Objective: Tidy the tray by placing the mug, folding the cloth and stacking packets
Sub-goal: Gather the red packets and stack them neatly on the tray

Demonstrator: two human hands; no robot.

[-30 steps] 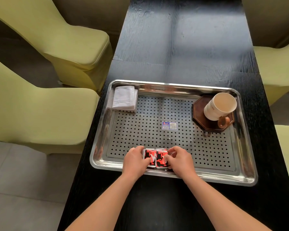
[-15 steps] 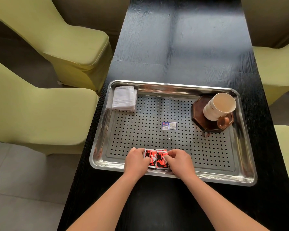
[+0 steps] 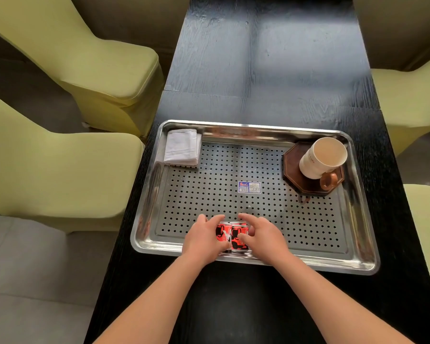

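A perforated steel tray (image 3: pixel 358 244) lies on the black table. Red, black and white packets (image 3: pixel 230 235) sit at its near edge, side by side. My left hand (image 3: pixel 204 240) presses them from the left and my right hand (image 3: pixel 261 238) from the right, fingers curled over them. A folded white cloth (image 3: pixel 183 147) rests in the tray's far left corner. A cream mug (image 3: pixel 322 157) with a brown handle stands upright on a dark octagonal coaster (image 3: pixel 293 170) at the far right.
A small blue and white label (image 3: pixel 249 187) is stuck at the tray's middle. The black table (image 3: pixel 258 70) stretches away beyond the tray. Yellow-green covered chairs (image 3: pixel 60 157) stand along the left, and others (image 3: pixel 412 95) along the right.
Both hands have closed in slightly over the packets at the tray's near edge, fingers reaching further across them. Mug and cloth have not moved.
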